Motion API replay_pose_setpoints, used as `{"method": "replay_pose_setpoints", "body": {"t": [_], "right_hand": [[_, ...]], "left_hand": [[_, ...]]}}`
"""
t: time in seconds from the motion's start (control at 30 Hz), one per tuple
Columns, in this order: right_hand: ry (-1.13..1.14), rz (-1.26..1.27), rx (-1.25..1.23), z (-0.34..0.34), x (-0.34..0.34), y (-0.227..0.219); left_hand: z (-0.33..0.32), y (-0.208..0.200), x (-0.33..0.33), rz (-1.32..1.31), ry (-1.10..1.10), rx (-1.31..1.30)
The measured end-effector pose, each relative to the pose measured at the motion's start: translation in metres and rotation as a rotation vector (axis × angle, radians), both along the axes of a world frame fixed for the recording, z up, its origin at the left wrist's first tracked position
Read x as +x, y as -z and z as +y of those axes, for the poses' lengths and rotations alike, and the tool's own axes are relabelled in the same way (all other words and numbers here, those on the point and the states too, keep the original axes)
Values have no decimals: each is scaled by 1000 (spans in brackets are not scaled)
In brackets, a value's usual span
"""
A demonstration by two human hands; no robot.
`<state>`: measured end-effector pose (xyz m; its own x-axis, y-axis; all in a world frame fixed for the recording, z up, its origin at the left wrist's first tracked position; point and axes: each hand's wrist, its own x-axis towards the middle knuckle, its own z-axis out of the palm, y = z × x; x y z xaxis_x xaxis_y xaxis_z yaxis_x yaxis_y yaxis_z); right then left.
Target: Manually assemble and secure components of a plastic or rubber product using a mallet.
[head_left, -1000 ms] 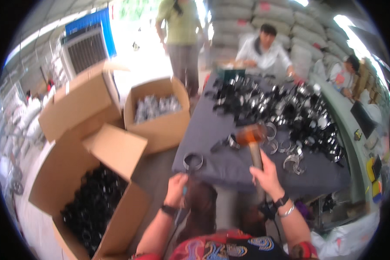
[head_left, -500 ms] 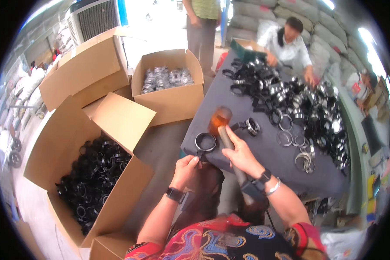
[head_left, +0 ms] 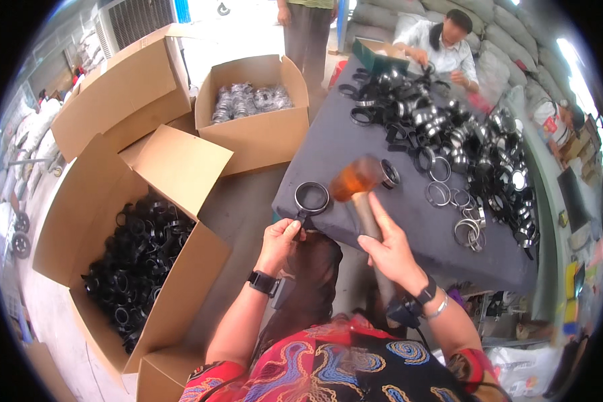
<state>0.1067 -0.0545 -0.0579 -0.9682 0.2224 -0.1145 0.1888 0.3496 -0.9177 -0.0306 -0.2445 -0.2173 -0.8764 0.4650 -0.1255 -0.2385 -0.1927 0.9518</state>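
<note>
- Fingers, left hand (head_left: 280,244): pinched on stem of black ring (head_left: 310,212);
- right hand (head_left: 394,251): wrapped around mallet (head_left: 355,179);
- ring: at near-left corner of table (head_left: 335,144);
- step, seemingly: steadying ring for mallet; next move calls for true aim, thumb clear;
- room: edge close; bare surface beyond.

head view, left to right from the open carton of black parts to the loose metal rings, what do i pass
Open carton, left hand, black-handled ring, orange mallet head, right hand, loose metal rings.
</note>
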Motion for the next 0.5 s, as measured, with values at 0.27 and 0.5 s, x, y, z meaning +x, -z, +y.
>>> {"method": "replay_pose_setpoints", "body": {"t": [0.27,0.5], "right_hand": [[-365,233,412,6,4,39],[-359,305,667,-12,-38,16]], "left_hand": [[5,1,-7,-5,16,-58],[8,-3,1,-29,26,100]]}}
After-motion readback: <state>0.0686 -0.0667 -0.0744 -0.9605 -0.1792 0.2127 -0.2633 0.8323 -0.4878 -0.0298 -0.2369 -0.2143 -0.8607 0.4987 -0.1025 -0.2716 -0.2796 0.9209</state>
